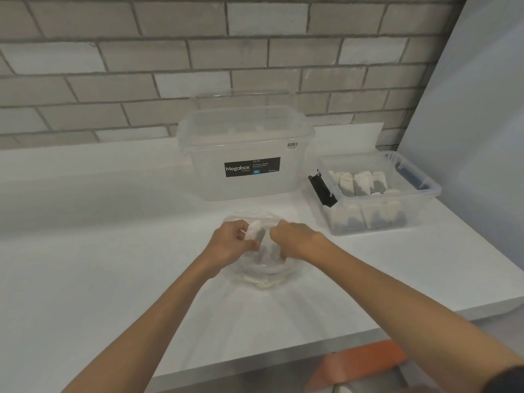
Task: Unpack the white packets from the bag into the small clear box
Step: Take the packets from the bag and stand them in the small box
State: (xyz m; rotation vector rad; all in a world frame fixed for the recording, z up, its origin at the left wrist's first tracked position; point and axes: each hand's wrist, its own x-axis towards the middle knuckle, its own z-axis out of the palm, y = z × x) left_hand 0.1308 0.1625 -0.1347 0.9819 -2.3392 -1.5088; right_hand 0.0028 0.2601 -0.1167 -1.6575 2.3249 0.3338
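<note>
Nearest, at 5 o'clock from the hands and below the counter's edge, sits an orange object – what it is I cannot tell. On the white counter, dead centre, lies the clear bag, its mouth turned up and away from the person. A few pale packets remain heaped in its near end, so by my judgement the unpacking is underway but not done.

The left hand has its fingers and thumb curled round one white packet, lifted at the bag's mouth. The right hand is clenched on the bag's rim at 3 o'clock of that packet, probably to hold the limp plastic open and steady while the other hand draws the packet out.

At 2 o'clock, well apart from the bag, stands the small clear box, lid off, with a black latch on its left end. Rows of packets already stand upright inside it, which packs them tighter.

At 12 o'clock stands a large clear box. Its black label reads "Megabox", with "12L" on a blue tab – the smaller print is too fine to read. A barcode sticker sits near its upper right corner. Behind it rises a grey brick wall.
</note>
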